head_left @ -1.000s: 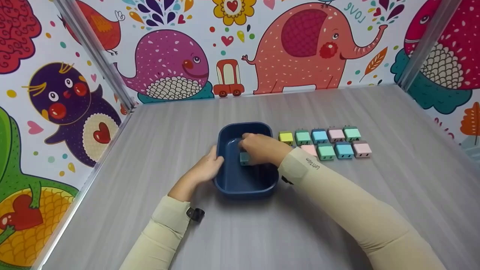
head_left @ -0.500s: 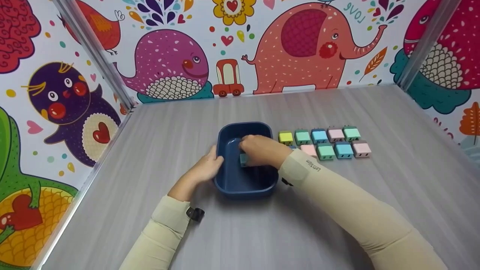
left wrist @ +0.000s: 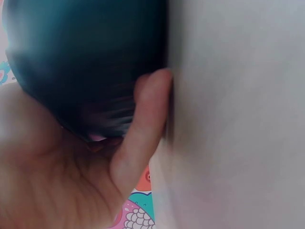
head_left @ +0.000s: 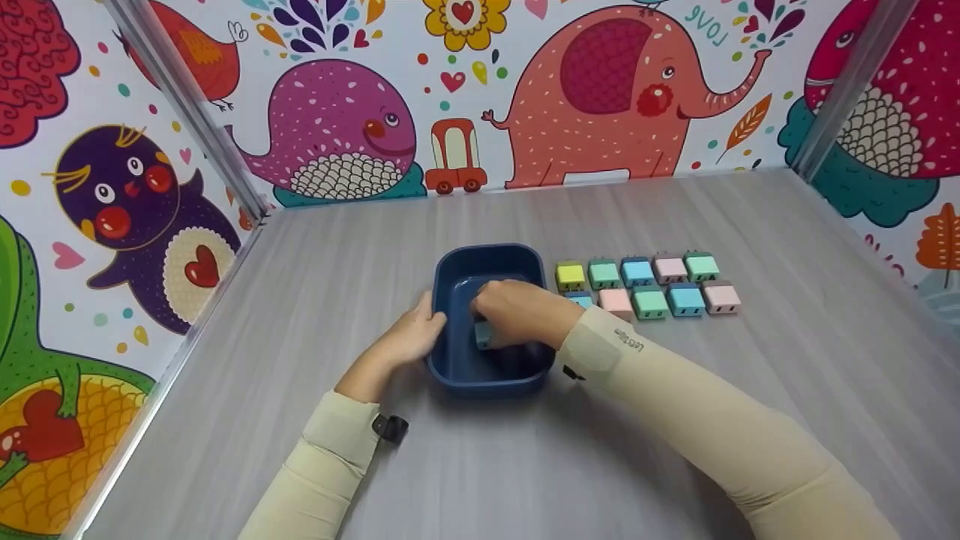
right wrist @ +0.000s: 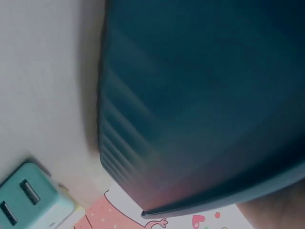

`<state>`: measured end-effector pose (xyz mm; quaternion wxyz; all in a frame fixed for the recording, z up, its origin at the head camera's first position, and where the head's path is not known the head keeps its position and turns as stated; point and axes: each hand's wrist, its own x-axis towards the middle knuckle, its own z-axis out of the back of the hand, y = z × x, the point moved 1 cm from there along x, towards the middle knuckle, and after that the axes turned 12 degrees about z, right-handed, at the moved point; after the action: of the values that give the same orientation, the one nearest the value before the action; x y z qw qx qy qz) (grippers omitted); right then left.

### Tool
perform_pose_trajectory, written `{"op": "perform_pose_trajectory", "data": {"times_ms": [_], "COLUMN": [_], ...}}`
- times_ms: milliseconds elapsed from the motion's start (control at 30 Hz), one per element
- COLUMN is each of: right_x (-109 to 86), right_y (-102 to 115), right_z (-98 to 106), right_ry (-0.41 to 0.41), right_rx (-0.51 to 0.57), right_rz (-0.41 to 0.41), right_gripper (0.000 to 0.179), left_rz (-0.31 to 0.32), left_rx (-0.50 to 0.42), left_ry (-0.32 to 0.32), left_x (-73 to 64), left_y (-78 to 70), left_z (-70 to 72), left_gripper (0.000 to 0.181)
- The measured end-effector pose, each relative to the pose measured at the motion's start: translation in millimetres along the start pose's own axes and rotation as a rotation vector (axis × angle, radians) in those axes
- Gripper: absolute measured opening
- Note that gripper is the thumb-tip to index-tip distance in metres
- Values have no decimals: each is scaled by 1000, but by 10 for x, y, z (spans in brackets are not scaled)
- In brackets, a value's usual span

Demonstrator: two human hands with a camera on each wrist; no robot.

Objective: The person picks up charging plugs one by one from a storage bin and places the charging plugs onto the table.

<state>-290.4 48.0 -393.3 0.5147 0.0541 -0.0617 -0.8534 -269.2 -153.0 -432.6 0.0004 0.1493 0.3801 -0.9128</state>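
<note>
A deep dark blue plastic bin [head_left: 491, 387] with rounded corners sits on the table. My left hand [head_left: 409, 334] holds its left side, thumb at the rim; in the left wrist view a finger [left wrist: 145, 119] lies along the outer wall near the table. My right hand [head_left: 517, 311] reaches inside over the right rim, fingers curled and pinching a teal USB wall charger [head_left: 482, 334] low over the bin's floor. Part of that charger is hidden by the hand. In the right wrist view the bin's outer wall [right wrist: 190, 95] covers nearly all of the right hand.
Right of the bin stand two rows of USB wall chargers, among them a yellow one [head_left: 570, 277], a pink one [head_left: 722, 298] and a blue one [head_left: 686, 301]. A cartoon-printed wall [head_left: 517, 30] closes off the back, with more printed panels at both sides.
My right hand has moved slightly toward the near end of the bin with the teal charger, uncovering more of the blue charger beside the rim. My left hand and the bin stay put.
</note>
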Motion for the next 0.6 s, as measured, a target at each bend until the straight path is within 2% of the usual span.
{"op": "perform_pose_trajectory", "data": {"times_ms": [333, 467, 600], "right_x": [-48, -150, -291], "right_y": [153, 217, 301], "right_z": [139, 216, 293], "right_ry": [-27, -73, -121], "right_rx": [-47, -75, -91], "right_rz": [67, 85, 104], "right_gripper": [40, 45, 47], "left_rz": [19, 19, 7], "left_rx": [7, -1, 7], "left_ry": [11, 16, 4], "left_x": [3, 6, 12], "left_y": [12, 15, 14], "left_z": [0, -5, -3], "left_gripper": [49, 54, 51]}}
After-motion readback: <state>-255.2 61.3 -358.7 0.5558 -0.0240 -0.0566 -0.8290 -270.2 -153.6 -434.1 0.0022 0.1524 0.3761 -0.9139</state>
